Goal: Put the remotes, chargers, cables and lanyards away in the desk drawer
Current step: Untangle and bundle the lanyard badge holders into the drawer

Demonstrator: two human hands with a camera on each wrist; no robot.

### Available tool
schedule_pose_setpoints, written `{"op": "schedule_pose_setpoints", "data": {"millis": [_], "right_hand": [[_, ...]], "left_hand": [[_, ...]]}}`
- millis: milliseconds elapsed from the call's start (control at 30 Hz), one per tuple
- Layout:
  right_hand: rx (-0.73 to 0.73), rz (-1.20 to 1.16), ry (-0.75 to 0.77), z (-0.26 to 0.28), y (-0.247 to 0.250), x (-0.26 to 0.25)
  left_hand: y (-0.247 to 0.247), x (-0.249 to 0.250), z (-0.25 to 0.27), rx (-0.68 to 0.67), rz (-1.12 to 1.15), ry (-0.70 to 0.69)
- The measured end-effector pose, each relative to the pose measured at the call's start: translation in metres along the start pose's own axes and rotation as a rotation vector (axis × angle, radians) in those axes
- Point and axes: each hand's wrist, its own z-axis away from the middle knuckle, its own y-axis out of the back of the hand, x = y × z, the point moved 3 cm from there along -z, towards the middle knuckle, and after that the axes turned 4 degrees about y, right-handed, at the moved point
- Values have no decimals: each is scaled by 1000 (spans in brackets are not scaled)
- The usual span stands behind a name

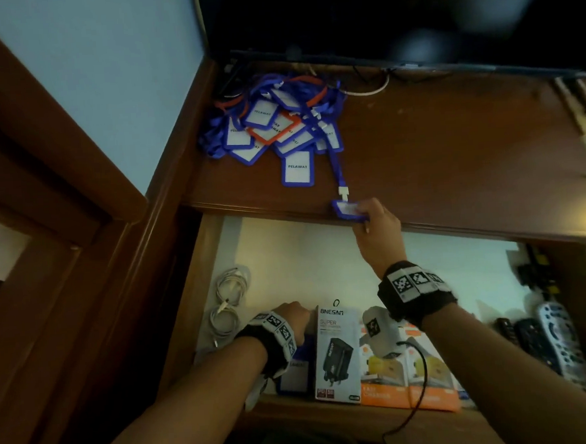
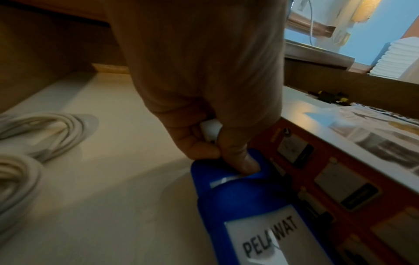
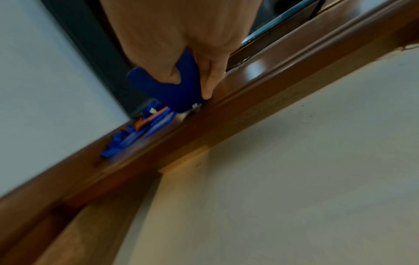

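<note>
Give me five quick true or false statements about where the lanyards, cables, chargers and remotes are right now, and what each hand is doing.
1. The right hand grips a blue badge holder at the desktop's front edge. True.
2. The left hand is open and holds nothing. False: it pinches a white clip on a blue PELAWAT badge holder in the drawer.
3. The pile of lanyards lies on the desktop, not in the drawer. True.
4. The white cables lie on the desktop. False: they lie coiled at the drawer's left side.
5. The remotes lie at the drawer's left side. False: they lie at its right, beyond the charger boxes.
</note>
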Motion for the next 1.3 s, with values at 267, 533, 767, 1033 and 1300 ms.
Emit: {"op": "schedule_pose_setpoints", "data": {"millis": [267, 533, 767, 1033, 1300], "right_hand": [[195, -519, -112, 49, 65, 22], [77, -794, -130, 92, 96, 53], [-33, -944, -172, 100, 99, 62], [-126, -977, -140, 108, 102, 63], [-135, -873, -160, 106, 104, 59]], "left_hand": [[-8, -13, -8, 159, 121, 78], [50, 23, 2, 348, 649, 31], [91, 110, 37, 145, 1269, -111], [87, 128, 46, 251, 1879, -44], [77, 124, 65, 408, 1584, -54]]}}
